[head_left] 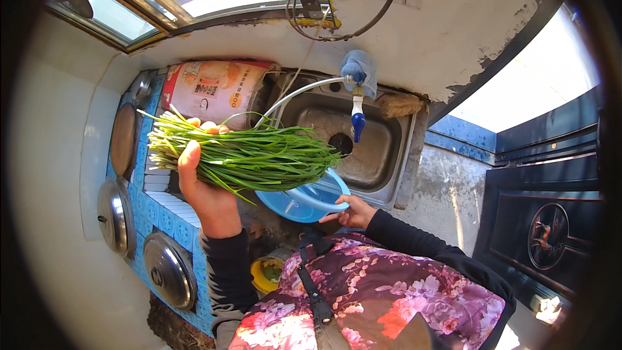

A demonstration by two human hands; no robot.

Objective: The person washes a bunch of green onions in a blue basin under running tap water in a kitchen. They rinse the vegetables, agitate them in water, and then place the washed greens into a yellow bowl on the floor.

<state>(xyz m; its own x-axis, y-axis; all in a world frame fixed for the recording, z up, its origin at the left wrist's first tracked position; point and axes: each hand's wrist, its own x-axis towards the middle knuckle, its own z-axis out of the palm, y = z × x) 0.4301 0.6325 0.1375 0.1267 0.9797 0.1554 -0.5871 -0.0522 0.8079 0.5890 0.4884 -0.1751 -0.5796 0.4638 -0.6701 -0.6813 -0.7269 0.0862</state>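
Note:
A thick bunch of green garlic chives (262,155) lies across my left hand (209,194), which grips it near the pale cut ends. The leaf tips point right, over a light blue plastic basin (296,204). My right hand (354,211) holds the basin's rim at its right side. Behind the basin is a stainless steel sink (374,175) with a dark drain. A tap with a blue and white nozzle (358,121) hangs over the sink, its upper part wrapped in a light blue cloth (358,65). The chives hide part of the basin.
A printed cardboard box (209,85) stands left of the sink. Two metal lids (170,271) rest on the blue-tiled stove (141,209) at left. A brown scrubbing pad (401,105) lies at the sink's back right corner. Below is a yellow bucket (265,277); a dark door (539,223) stands right.

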